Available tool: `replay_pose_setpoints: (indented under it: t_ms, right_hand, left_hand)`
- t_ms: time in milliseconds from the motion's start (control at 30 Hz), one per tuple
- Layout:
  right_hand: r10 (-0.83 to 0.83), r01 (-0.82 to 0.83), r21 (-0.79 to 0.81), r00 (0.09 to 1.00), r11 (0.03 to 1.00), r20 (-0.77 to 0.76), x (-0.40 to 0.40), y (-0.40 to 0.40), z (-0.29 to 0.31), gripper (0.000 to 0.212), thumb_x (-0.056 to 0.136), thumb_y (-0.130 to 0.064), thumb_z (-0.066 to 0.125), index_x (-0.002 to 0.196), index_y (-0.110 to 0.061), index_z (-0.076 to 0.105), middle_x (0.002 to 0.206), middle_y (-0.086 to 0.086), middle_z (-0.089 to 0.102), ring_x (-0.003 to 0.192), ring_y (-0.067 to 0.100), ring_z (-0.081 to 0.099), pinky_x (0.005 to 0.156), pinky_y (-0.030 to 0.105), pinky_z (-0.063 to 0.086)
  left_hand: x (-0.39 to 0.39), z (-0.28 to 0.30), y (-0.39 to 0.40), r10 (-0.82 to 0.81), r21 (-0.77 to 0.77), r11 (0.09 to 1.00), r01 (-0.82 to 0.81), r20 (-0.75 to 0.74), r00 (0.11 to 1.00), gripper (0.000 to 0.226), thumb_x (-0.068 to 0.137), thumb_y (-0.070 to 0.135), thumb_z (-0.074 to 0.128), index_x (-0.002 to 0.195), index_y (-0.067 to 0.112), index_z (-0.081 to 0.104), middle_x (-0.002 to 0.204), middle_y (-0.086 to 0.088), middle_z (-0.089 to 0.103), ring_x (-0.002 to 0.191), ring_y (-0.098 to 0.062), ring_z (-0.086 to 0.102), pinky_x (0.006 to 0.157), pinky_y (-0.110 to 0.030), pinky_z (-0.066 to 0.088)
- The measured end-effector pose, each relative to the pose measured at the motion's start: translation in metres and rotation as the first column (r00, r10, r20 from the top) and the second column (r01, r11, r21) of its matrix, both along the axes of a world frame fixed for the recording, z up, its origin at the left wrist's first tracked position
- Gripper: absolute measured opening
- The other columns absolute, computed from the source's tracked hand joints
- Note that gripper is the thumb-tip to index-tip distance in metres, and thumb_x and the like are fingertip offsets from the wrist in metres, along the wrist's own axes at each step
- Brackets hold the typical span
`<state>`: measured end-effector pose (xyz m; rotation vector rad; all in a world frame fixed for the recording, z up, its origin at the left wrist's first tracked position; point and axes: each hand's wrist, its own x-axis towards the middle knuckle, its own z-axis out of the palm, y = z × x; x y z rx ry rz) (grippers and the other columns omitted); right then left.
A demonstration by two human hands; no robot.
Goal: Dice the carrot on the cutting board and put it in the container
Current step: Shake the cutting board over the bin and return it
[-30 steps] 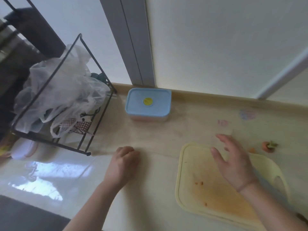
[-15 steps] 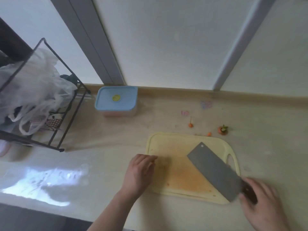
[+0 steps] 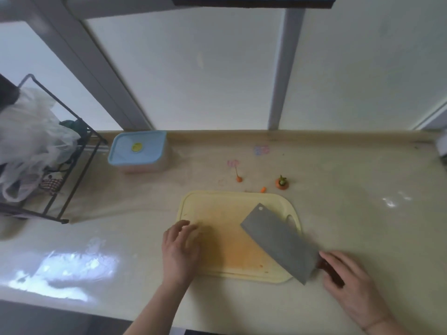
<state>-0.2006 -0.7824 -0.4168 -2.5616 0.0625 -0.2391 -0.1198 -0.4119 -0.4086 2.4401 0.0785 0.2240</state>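
On the stained cutting board [image 3: 217, 213] no carrot remains, dice apparently in the lidded container [image 3: 137, 151], so task looks done: right hand [image 3: 348, 284] grips the cleaver [image 3: 278, 240] handle, left hand [image 3: 180, 250] rests loose at board edge; next: clear scraps.

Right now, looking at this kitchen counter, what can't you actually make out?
- Container contents: head view, the blue lid covers it; only a pinkish tint shows through its wall.
- Cleaver handle: mostly covered by the right hand.
- Rack contents: white plastic bags hide them, and the left edge cuts the rack off.
- Pink marks on the counter: too small and blurred to read.
- Object at the right edge: cut off.
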Motion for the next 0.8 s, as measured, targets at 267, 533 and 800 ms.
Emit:
replay_pose_setpoints:
  t_ms: [267,533,800]
  right_hand:
    - [-0.35,0.352,-0.057,0.936,0.934,0.033,-0.018,-0.071,0.003,0.056,0.082,-0.038,0.046,0.1,0.006,0.075,0.101,0.029,0.068,0.094,0.028,0.052,0.094,0.033,0.04]
    - [-0.318,0.325,-0.125,0.945,0.937,0.071,-0.008,-0.089,-0.009,0.059,0.074,-0.034,0.044,0.101,0.009,0.073,0.099,0.029,0.066,0.092,0.033,0.048,0.089,0.044,0.038]
    - [0.185,-0.176,-0.134,0.981,0.975,0.062,0.054,0.01,0.011,0.026,0.085,-0.036,0.057,0.085,-0.019,0.077,0.082,-0.003,0.064,0.072,0.025,0.061,0.059,0.032,0.051]
  left_hand:
    - [0.005,0.009,-0.015,0.337,0.044,0.94,-0.338,-0.278,0.9,0.056,0.084,0.013,0.076,0.136,0.009,0.057,0.144,-0.011,0.05,0.133,-0.037,0.037,0.111,-0.047,0.031]
    - [0.008,0.016,-0.023,0.389,0.048,0.916,-0.398,-0.355,0.85,0.061,0.085,0.033,0.067,0.142,0.016,0.051,0.149,-0.004,0.046,0.137,-0.035,0.034,0.11,-0.05,0.032]
    - [0.007,0.019,-0.022,0.393,0.043,0.912,-0.409,-0.379,0.838,0.055,0.089,0.022,0.069,0.141,0.017,0.051,0.148,-0.004,0.048,0.138,-0.032,0.034,0.11,-0.053,0.031]
